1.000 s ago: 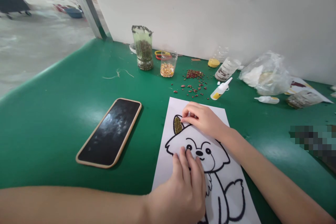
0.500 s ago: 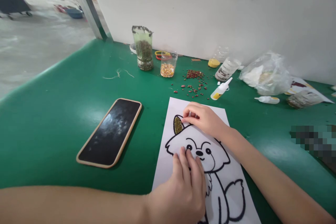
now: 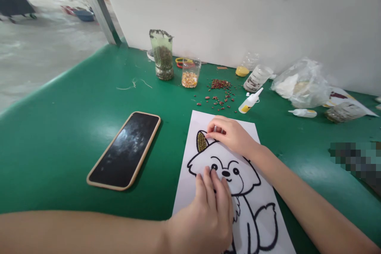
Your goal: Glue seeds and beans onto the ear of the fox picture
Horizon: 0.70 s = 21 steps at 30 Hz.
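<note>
A white sheet of paper [image 3: 183, 196] with a black-outlined cartoon fox [image 3: 224, 151] lies on the green table. Small olive-green seeds [image 3: 201, 143] fill the fox's left-hand ear. My right hand [image 3: 230, 133] rests at the top of the sheet, thumb and forefinger pinched together at that ear's right edge. Anything between those fingertips is too small to make out. Across the fox's lower face and chest lies my left hand [image 3: 205, 210], its fingers stretched out flat on the paper, hiding part of the drawing.
A phone [image 3: 126, 151] lies left of the sheet. Behind stand a cut green bottle of seeds [image 3: 163, 57] and a cup of corn kernels [image 3: 190, 77]. Reddish beans [image 3: 220, 84] are scattered beside a glue bottle [image 3: 250, 102]. Farther right are a plastic bag [image 3: 303, 85] and a second glue bottle [image 3: 303, 113].
</note>
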### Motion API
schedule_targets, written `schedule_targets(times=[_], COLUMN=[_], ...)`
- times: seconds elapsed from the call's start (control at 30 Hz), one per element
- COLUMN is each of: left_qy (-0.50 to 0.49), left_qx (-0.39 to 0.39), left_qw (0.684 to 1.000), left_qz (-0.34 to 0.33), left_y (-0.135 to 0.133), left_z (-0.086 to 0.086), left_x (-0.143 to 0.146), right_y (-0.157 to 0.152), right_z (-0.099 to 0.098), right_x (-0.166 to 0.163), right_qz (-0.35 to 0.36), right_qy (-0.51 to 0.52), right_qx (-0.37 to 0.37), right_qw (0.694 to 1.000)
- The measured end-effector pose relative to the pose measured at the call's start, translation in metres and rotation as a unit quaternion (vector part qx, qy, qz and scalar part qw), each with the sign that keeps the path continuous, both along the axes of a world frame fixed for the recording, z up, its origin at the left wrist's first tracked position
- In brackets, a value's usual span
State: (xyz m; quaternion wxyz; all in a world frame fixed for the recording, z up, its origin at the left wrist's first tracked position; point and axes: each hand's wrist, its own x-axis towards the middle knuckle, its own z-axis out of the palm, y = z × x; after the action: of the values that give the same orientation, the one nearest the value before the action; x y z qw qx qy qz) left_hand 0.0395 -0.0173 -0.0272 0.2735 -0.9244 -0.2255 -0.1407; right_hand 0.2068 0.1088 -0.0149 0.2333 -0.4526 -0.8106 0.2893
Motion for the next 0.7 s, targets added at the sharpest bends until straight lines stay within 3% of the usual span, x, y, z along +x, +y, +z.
schedule_targets(times=[0.5, 0.7], left_qy=[0.005, 0.003], left_qx=[0.003, 0.0], left_qw=[1.0, 1.0], left_qz=[0.002, 0.004], left_y=[0.0005, 0.0004], left_z=[0.0004, 0.0015], left_x=[0.0008, -0.0005], right_y=[0.0, 0.0012], right_z=[-0.0027, -0.0038], right_x=[0.0022, 0.0042], right_qz=[0.022, -0.023], right_qy=[0.019, 0.038], right_qx=[0.008, 0.017], right_qw=[1.0, 0.999])
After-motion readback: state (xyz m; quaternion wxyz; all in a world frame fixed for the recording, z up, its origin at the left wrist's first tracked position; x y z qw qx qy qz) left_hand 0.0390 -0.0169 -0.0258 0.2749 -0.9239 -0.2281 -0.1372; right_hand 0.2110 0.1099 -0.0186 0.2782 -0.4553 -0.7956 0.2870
